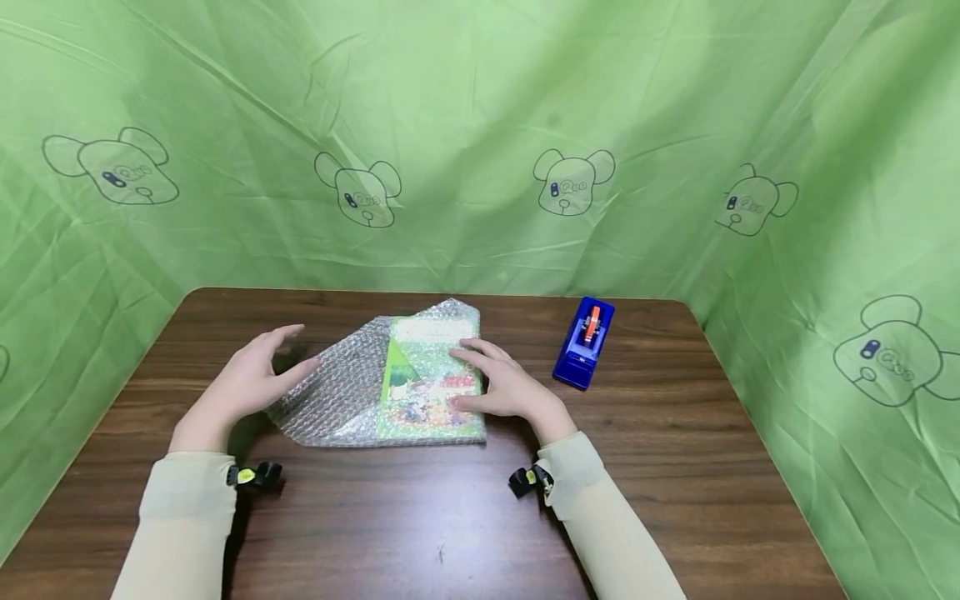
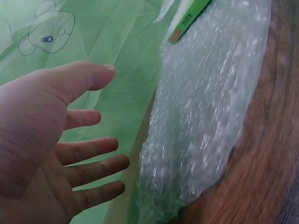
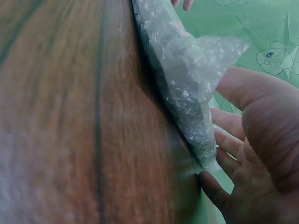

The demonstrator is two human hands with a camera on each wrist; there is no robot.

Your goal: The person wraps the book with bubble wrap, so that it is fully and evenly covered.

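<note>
A green picture book (image 1: 429, 382) lies on a sheet of clear bubble wrap (image 1: 337, 392) in the middle of the brown table (image 1: 420, 517). My right hand (image 1: 501, 382) rests flat on the book's right side, fingers straight, pressing wrap over it. In the right wrist view the right hand's fingers (image 3: 228, 140) touch the bubble wrap (image 3: 187, 79) edge. My left hand (image 1: 251, 379) hovers open just left of the loose wrap, fingertips near it. The left wrist view shows the left hand (image 2: 60, 140) spread, apart from the bubble wrap (image 2: 210, 107) and the book's green edge (image 2: 189, 18).
A blue tape dispenser (image 1: 585, 342) with an orange part stands right of the book. Green printed cloth (image 1: 480, 125) hangs behind and on both sides of the table. The near half of the table is bare wood.
</note>
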